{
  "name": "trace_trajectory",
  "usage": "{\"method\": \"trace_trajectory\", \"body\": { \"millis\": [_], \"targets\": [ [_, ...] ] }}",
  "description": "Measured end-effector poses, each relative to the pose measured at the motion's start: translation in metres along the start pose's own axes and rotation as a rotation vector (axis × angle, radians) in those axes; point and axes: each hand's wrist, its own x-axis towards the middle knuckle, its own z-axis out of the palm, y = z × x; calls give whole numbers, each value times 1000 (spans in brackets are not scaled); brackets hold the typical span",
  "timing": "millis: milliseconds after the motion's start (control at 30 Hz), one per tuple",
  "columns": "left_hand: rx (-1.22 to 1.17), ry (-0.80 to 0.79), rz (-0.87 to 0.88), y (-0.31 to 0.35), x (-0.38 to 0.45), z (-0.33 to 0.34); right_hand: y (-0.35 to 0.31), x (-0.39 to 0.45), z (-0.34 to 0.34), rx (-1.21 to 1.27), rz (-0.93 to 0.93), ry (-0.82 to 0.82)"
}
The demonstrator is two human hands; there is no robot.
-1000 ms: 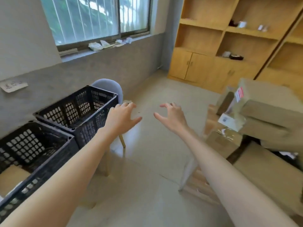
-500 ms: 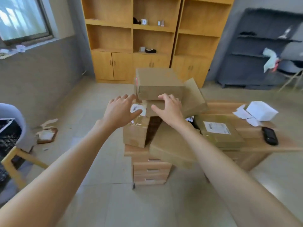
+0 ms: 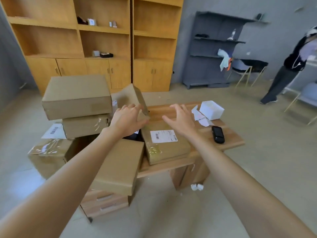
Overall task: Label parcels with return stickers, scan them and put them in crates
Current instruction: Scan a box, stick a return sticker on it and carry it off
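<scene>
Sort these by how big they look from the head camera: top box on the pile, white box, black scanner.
1. Top box
2. White box, though it sits farther from the camera
3. Black scanner

Tall wooden shelving (image 3: 104, 42) with cupboard doors below lines the far wall, beside a dark grey shelf unit (image 3: 212, 48) against grey walls. The floor (image 3: 257, 169) is pale, perhaps tiled; a low wooden bench (image 3: 228, 140) stands mid-room.

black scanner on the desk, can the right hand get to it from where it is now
Probably yes. The black scanner lies in the open on the wooden desk, just right of the right hand, which hovers open and holds nothing. Nothing stands between them; the white box sits farther back.
</scene>
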Motion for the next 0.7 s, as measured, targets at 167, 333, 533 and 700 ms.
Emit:
{"method": "trace_trajectory", "body": {
  "millis": [167,333,533,700],
  "targets": [
    [4,-25,85,41,58,24,61,26,-13,2,79,6],
    [27,-44,155,68,128,57,115,63,-20,-25,154,43],
    [-17,-57,209,104,234,92,183,133,-38,-96,220,69],
    [-45,-7,211,121,325,98,218,215,-70,-123,216,100]
  ]
}}
